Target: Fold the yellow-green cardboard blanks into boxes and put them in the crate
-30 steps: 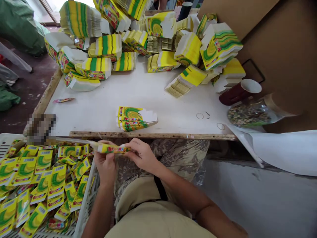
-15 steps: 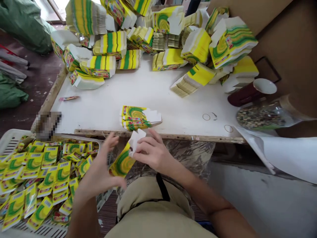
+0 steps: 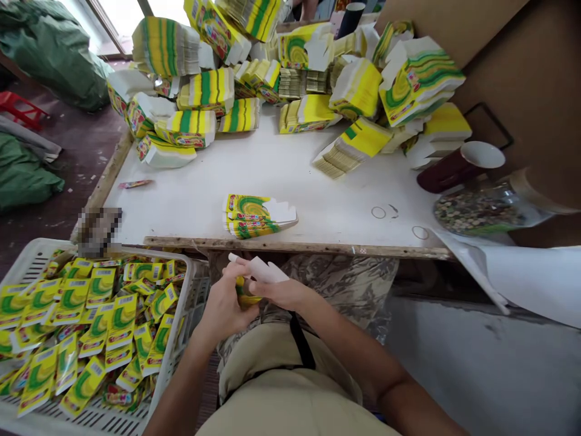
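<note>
Both my hands grip one small yellow carton with white flaps, held over my lap just below the table edge. My left hand wraps around its left side, fingers curled. My right hand closes on the flap end, and fingers hide much of the carton. Just beyond, a small pile of flat yellow-and-green cartons lies on the white table. To my left, a white plastic basket is heaped with yellow packets.
Bundled flat cartons are stacked along the back of the table. On the right lie a dark red mug, a jar of pebble-like pieces and rubber bands. A wooden strip edges the table front. Green sacks stand at left.
My left hand has come in from the left, going from spread fingers to a grip around the carton. The carton has turned and is now mostly covered. The view has shifted slightly.
</note>
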The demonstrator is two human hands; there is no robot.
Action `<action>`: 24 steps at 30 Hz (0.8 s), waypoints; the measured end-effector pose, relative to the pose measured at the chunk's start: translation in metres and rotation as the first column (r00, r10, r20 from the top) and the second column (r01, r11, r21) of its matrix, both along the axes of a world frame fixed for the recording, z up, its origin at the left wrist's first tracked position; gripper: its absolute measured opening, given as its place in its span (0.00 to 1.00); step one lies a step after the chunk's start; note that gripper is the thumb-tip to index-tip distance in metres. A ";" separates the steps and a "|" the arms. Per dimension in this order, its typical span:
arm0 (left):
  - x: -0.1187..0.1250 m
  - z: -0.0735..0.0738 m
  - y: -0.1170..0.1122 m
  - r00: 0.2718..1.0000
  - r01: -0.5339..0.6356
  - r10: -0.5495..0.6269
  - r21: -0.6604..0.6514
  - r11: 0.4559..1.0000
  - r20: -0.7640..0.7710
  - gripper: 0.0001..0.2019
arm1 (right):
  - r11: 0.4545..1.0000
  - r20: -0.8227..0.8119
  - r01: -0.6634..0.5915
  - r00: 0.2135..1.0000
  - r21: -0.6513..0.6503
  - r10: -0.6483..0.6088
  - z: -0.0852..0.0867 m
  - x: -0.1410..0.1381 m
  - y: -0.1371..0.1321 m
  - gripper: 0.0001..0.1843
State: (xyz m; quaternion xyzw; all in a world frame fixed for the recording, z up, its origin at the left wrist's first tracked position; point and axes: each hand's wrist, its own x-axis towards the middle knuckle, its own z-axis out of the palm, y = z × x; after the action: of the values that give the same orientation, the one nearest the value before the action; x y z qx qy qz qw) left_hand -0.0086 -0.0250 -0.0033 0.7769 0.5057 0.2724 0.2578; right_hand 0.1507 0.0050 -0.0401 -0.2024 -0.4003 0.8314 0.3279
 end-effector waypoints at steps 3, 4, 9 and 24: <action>0.001 -0.001 0.001 0.999 -0.034 0.034 -0.158 0.987 -0.003 0.22 | 0.975 0.091 0.086 0.990 0.203 -0.106 0.001 0.003 -0.003 0.47; 0.001 -0.002 0.002 0.999 -0.042 0.043 -0.195 0.980 -0.001 0.23 | 0.942 0.144 0.111 0.976 0.316 -0.164 0.004 0.003 -0.004 0.44; 0.005 -0.015 0.009 0.986 -0.165 0.165 -0.003 0.986 0.022 0.40 | 0.670 0.278 0.162 0.821 0.724 -0.499 0.013 0.006 -0.004 0.28; -0.005 0.010 0.026 0.987 -0.124 0.131 0.080 0.989 -0.094 0.24 | 0.559 0.405 -0.125 0.816 0.820 -0.412 0.020 0.048 0.034 0.11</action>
State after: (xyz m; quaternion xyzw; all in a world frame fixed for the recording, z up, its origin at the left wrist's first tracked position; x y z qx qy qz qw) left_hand -0.0139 0.0010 0.0069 0.7645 0.5561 0.2680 0.1854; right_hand 0.1983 0.0389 -0.0197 -0.2937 -0.7955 0.4211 0.3220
